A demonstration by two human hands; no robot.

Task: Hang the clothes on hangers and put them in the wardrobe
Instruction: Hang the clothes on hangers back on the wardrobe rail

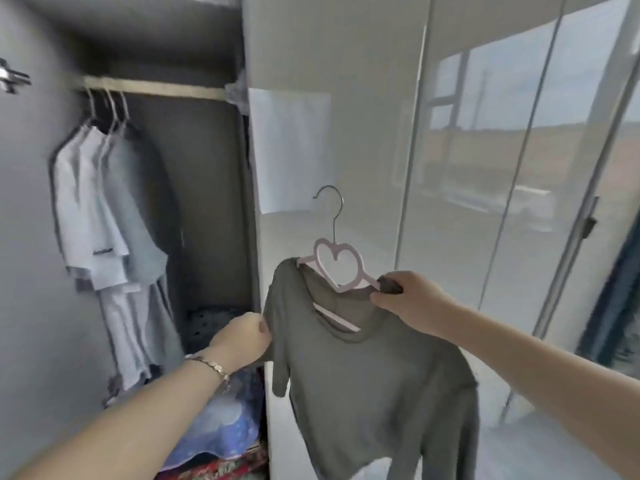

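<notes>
Grey shirt [374,375] on a pink hanger [337,268], held beside the wardrobe [207,202] at its right edge — right hand [408,299] pinches the shoulder, left hand [242,341] seemingly grips the sleeve. Garments [110,209] already hang on the rail [156,87]; this one remains.

Hanger [334,261] arm ends hidden under shirt [374,386]; hem cut off below.

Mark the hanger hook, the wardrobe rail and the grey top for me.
hanger hook [334,230], head view, metal shank under the curve.
wardrobe rail [173,89], head view, bare stretch right of hangers.
grey top [381,386], head view, chest panel.
</notes>
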